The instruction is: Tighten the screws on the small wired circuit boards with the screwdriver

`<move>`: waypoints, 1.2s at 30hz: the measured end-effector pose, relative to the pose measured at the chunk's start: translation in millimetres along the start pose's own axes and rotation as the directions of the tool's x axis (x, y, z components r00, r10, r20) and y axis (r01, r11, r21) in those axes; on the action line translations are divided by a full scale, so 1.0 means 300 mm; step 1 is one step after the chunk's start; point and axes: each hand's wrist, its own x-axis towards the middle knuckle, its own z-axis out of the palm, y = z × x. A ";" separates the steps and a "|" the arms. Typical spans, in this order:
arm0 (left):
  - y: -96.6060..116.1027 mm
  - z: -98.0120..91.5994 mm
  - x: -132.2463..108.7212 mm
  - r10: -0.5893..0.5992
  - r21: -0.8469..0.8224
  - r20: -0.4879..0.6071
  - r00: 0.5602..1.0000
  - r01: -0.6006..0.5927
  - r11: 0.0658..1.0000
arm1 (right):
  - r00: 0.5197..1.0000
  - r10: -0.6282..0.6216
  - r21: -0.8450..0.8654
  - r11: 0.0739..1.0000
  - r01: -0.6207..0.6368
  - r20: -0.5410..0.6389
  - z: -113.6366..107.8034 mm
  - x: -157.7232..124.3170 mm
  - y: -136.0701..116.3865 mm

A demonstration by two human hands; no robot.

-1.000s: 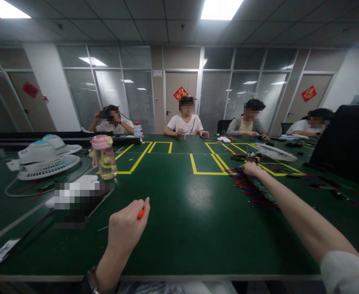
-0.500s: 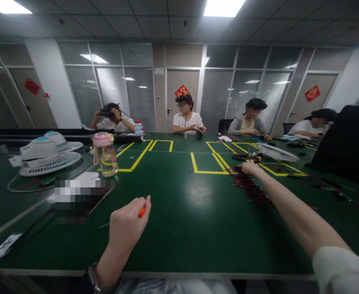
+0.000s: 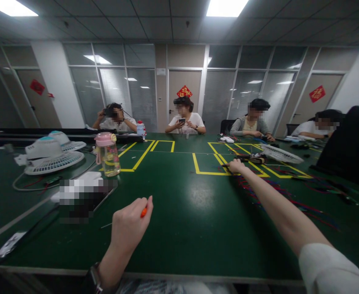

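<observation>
My left hand (image 3: 132, 220) is a closed fist above the near part of the green table (image 3: 179, 237). It grips a screwdriver (image 3: 143, 212); the orange handle end shows by the thumb, and a thin metal shaft sticks out on the left. My right hand (image 3: 237, 166) reaches far forward, fingers closed, by the yellow tape. A small dark piece shows at its fingertips, too blurred to name. Red and blue wires (image 3: 271, 190) lie beside and partly behind my right forearm. Just beyond the hand is a dark tool-like object (image 3: 253, 158).
A pink-lidded bottle (image 3: 107, 155) and white fan parts (image 3: 54, 161) stand on the left, near a white object (image 3: 86, 181) and a cable. A white fan grille (image 3: 282, 154) lies at right, before a black screen-like panel (image 3: 347, 147). Several people sit across the table.
My right hand has moved left, and the wires now lie spread further right, along my forearm. My left hand keeps its grip. The person opposite has raised a phone-like object.
</observation>
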 end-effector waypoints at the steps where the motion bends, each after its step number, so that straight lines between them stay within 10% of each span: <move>1: 0.000 0.001 -0.001 -0.009 0.004 0.013 1.000 0.009 1.000 | 1.000 -0.022 0.000 1.000 0.022 -0.005 -0.006 -0.005 -0.017; 7: 0.001 0.010 -0.003 -0.153 0.084 0.251 0.956 0.136 0.987 | 0.974 -0.199 -0.019 0.980 0.198 -0.107 -0.039 -0.062 -0.142; 17: -0.029 0.011 0.005 -0.384 0.332 0.665 0.641 0.207 0.920 | 0.849 -0.491 -0.017 0.867 0.498 -0.194 -0.064 -0.313 -0.354; 27: -0.163 -0.022 -0.012 -0.525 0.419 0.624 0.579 0.320 0.850 | 0.531 -0.739 -0.049 0.601 0.798 -0.414 -0.017 -0.682 -0.412; 36: -0.225 -0.036 -0.008 -0.547 0.469 0.614 0.568 0.296 0.833 | 0.559 -0.676 0.102 0.590 0.801 -0.481 0.020 -0.721 -0.341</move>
